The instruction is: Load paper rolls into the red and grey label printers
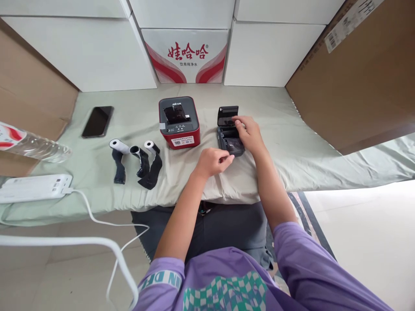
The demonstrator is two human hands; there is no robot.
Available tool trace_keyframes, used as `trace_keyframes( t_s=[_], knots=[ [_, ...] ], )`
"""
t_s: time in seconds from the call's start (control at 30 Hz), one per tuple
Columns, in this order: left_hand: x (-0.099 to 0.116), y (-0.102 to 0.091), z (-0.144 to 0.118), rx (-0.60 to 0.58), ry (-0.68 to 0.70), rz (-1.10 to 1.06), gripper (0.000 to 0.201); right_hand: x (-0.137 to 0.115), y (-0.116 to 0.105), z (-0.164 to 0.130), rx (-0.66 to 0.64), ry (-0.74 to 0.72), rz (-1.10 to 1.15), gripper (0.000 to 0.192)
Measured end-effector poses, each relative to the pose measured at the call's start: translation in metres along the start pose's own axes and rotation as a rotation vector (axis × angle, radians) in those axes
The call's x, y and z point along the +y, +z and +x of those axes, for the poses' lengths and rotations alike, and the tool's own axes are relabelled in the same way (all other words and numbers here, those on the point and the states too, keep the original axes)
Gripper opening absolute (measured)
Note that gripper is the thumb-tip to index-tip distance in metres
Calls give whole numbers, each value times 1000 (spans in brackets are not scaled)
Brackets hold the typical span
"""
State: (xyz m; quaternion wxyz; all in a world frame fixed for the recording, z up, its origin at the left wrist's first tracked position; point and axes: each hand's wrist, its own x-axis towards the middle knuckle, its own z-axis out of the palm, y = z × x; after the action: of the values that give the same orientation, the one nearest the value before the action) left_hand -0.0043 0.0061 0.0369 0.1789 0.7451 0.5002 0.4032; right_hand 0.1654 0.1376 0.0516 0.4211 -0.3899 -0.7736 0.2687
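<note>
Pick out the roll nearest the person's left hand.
The rightmost roll, beside the red device; the middle roll and leftmost roll lie farther from the left hand, toward the phone.

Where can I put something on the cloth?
Bare cloth lies between the right hand and the right brown carton, and between the phone and the red box, behind the rolls. It's crowded by the rolls and the black device, with the left hand alongside.

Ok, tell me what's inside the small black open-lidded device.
In the small black device, a dark, shiny, film-like piece shows. Anything beneath it is covered; the bare right hand hides part of the device's right edge.
</note>
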Motion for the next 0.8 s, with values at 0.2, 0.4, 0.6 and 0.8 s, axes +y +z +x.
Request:
trace_keyframes(
  t_s=[0.2, 0.4, 0.6, 0.8],
  knots=[
    [-2, 0, 0, 71, 12, 18, 53, 8, 8, 13, 126, 99, 179, 72],
    [-2, -1, 0, 186, 20, -16, 52, 13, 9, 8, 161, 199, 283, 58],
    [-6, 0, 1, 246, -95, -55, 56, 21, 18, 7, 29, 359, 362, 64],
    [-23, 9, 5, 369, -275, -12, 24, 22, -3, 6, -251, 456, 476, 72]
  ],
)
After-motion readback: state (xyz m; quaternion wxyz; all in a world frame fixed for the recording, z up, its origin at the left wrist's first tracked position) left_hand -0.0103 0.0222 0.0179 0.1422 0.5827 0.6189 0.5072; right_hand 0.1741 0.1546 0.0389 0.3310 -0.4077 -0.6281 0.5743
